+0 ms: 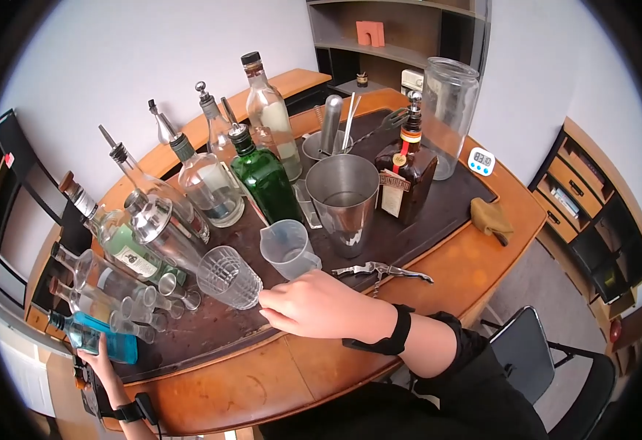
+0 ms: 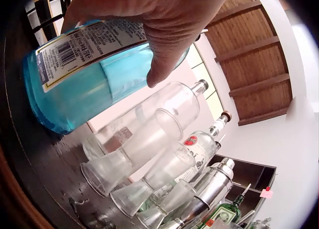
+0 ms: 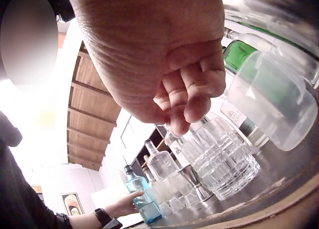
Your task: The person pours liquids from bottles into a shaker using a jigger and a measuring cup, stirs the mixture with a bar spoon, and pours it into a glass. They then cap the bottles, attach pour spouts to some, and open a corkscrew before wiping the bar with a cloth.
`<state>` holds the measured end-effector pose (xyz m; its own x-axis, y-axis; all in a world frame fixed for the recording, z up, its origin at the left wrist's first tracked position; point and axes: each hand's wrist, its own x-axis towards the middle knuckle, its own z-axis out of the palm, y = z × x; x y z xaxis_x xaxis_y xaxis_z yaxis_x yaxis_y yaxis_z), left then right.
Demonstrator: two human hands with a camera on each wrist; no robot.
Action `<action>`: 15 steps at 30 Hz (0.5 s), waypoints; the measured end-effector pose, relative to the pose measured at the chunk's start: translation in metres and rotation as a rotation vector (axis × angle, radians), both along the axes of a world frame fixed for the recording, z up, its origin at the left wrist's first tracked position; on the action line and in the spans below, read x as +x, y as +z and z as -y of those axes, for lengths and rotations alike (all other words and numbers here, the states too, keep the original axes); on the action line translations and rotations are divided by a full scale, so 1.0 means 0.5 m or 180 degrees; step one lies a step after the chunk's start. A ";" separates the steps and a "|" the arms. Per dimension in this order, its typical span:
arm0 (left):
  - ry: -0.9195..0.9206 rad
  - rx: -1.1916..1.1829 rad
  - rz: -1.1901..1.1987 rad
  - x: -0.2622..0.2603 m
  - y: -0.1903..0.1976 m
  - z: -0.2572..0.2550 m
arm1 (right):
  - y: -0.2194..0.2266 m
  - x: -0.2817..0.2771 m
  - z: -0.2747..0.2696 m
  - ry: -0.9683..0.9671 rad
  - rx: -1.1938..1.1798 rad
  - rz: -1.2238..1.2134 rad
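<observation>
While the left hand (image 1: 99, 358) grips the blue bottle (image 1: 122, 345), thumb and fingers wrapped round it, we find the right hand (image 1: 310, 304) nearly closed at the cut glass (image 1: 227, 279); whether it pinches the rim, we cannot tell. The bottle is at the table's (image 1: 226, 389) left end, beside clear measuring cups (image 2: 132, 155). We advise firm, steady hold, clear of them.

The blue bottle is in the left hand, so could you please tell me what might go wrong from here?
Lifting the blue bottle with the left hand could knock the clear jiggers close beside it. The right hand, close to the glass, might tip it or nudge the nearby jug.
</observation>
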<state>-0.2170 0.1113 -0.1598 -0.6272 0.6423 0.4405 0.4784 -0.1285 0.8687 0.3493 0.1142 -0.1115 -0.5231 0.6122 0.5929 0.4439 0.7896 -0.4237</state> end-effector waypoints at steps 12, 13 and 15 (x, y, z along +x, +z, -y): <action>-0.0127 0.0053 -0.0159 -0.003 0.011 0.014 | 0.008 0.001 0.008 0.0010 0.0074 0.0025; -0.0163 0.0102 -0.0099 0.021 0.021 0.022 | 0.012 0.000 0.007 -0.0027 0.0026 0.0030; -0.0246 0.0030 -0.0154 0.060 0.041 0.047 | 0.017 -0.002 0.007 -0.0027 0.0035 0.0149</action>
